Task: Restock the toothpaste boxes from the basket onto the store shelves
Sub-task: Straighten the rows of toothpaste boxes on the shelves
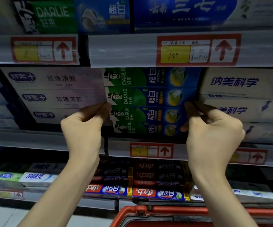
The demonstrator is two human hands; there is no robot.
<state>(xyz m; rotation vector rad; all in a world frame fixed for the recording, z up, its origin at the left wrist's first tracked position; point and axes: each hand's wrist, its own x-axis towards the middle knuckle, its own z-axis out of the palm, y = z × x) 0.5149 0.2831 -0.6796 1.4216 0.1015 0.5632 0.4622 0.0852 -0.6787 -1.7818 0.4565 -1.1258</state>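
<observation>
**Darlie column close to full**

Four Darlie boxes (148, 102) lie stacked flat on the middle shelf (119, 149), so much of this slot looks stocked. The left hand (83, 126) pinches the stack's left end with curled fingers, and the right hand (214, 128) grips the right end between forefinger and thumb. Which box of the lower pair they hold I cannot tell. Only the rim of the red basket (148, 210) shows below, so what remains to shelve is hidden.

Room is tight. The top box sits just under the upper price rail (124, 49), the lilac boxes (58, 79) touch the stack on the left, and the white boxes (234, 82) stand just beside it on the right. My guess is that fingers must slide out forwards
</observation>
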